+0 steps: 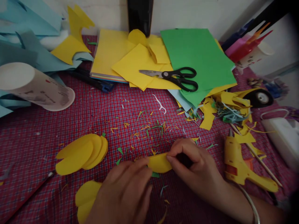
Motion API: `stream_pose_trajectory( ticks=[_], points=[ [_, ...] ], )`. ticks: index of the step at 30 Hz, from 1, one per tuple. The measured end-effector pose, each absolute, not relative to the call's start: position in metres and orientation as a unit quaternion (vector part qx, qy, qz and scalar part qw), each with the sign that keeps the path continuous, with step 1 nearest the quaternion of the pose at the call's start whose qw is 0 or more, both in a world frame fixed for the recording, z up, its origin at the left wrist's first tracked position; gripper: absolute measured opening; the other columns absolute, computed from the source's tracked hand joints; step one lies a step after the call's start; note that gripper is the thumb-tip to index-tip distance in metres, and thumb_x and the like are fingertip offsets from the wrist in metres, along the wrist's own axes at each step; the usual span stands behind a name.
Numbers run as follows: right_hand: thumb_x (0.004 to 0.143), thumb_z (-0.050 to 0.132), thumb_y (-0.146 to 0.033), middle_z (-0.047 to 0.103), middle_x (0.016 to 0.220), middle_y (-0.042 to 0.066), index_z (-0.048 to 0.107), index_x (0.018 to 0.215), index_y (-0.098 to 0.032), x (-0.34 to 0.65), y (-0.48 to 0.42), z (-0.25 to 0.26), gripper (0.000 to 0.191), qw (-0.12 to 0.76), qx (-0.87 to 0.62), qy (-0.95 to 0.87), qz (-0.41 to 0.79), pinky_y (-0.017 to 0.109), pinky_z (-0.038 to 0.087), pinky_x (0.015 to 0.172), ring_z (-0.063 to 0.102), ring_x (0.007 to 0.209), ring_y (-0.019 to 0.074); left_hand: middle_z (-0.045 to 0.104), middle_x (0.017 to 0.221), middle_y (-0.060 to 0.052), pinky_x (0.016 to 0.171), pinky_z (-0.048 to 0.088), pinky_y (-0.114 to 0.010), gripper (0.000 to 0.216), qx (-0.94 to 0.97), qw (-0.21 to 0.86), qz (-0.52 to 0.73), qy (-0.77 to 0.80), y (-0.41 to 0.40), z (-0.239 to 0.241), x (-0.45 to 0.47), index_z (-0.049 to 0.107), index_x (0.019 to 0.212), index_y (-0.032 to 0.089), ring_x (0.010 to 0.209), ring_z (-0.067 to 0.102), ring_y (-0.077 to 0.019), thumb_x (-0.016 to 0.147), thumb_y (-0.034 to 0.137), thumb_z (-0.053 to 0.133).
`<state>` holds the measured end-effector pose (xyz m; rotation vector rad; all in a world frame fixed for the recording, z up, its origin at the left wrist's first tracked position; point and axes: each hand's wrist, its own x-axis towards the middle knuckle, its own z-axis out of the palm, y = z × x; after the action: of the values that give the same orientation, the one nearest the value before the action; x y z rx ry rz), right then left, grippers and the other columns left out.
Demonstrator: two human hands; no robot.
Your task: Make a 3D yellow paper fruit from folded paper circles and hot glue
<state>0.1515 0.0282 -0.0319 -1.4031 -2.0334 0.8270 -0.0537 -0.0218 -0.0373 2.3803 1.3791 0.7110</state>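
A small folded piece of yellow paper (pixel 160 163) with a straight upper edge and a curved lower edge is between my hands, close to the cloth. My right hand (pixel 198 165) pinches its right end between thumb and index finger. The fingers of my left hand (pixel 127 186) close over its left end; the thumb is hidden. Left of my hands lies a fanned pile of yellow paper ovals (pixel 77 154). More yellow paper petals (pixel 86 197) lie partly covered by my left hand.
Black-handled scissors (pixel 179 77) rest on yellow and green paper sheets (pixel 196 53) at the back. A yellow glue gun (pixel 240 161) lies right of my right hand. A paper cup (pixel 42 88) stands at left. Paper scraps litter the checked cloth (pixel 93 115).
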Motion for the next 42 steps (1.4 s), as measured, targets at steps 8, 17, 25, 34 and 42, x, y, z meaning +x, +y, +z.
stream_pose_trajectory(
  ticks=[8, 17, 25, 34, 42],
  points=[
    [0.081, 0.058, -0.008, 0.058, 0.068, -0.005, 0.052, 0.072, -0.02, 0.152, 0.028, -0.031, 0.016, 0.26, -0.521, -0.744, 0.327, 0.028, 0.038, 0.064, 0.054, 0.066, 0.0109, 0.068, 0.11, -0.005, 0.083, 0.054, -0.027, 0.046, 0.778, 0.244, 0.247, 0.523, -0.011, -0.035, -0.052, 0.042, 0.131, 0.016, 0.101, 0.061, -0.0147, 0.085, 0.008, 0.044],
    [0.08, 0.058, -0.006, 0.058, 0.067, -0.006, 0.052, 0.071, -0.019, 0.151, 0.028, -0.03, 0.016, 0.259, -0.519, -0.752, 0.315, 0.029, 0.036, 0.066, 0.054, 0.066, 0.0104, 0.07, 0.104, -0.004, 0.079, 0.052, -0.028, 0.037, 0.808, 0.22, 0.242, 0.49, -0.006, -0.035, -0.053, 0.05, 0.122, 0.013, 0.094, 0.061, -0.0144, 0.086, 0.006, 0.044],
    [0.08, 0.058, -0.006, 0.058, 0.067, -0.005, 0.052, 0.071, -0.019, 0.151, 0.029, -0.031, 0.017, 0.253, -0.513, -0.758, 0.312, 0.031, 0.035, 0.067, 0.053, 0.066, 0.0111, 0.065, 0.122, -0.003, 0.085, 0.051, -0.036, 0.03, 0.88, 0.105, 0.166, 0.433, -0.012, -0.04, -0.059, 0.062, 0.114, 0.015, 0.101, 0.059, -0.0199, 0.091, 0.012, 0.042],
    [0.083, 0.058, -0.008, 0.058, 0.075, -0.003, 0.054, 0.079, -0.02, 0.156, 0.028, -0.029, 0.013, 0.236, -0.495, -0.776, 0.313, 0.033, 0.034, 0.07, 0.053, 0.074, 0.0139, 0.052, 0.14, -0.004, 0.083, 0.053, -0.041, 0.038, 0.904, 0.075, 0.081, 0.412, -0.022, -0.046, -0.067, 0.057, 0.124, 0.019, 0.105, 0.06, -0.0237, 0.09, 0.015, 0.042],
    [0.085, 0.056, -0.008, 0.056, 0.073, -0.001, 0.057, 0.078, -0.018, 0.173, 0.035, -0.014, 0.012, 0.213, -0.521, -0.774, 0.29, 0.034, 0.033, 0.068, 0.051, 0.073, 0.0146, 0.066, 0.11, -0.01, 0.075, 0.052, -0.04, 0.038, 0.91, 0.021, 0.122, 0.396, -0.022, -0.058, -0.072, 0.058, 0.121, 0.015, 0.092, 0.063, -0.0243, 0.086, 0.015, 0.042]
  ],
)
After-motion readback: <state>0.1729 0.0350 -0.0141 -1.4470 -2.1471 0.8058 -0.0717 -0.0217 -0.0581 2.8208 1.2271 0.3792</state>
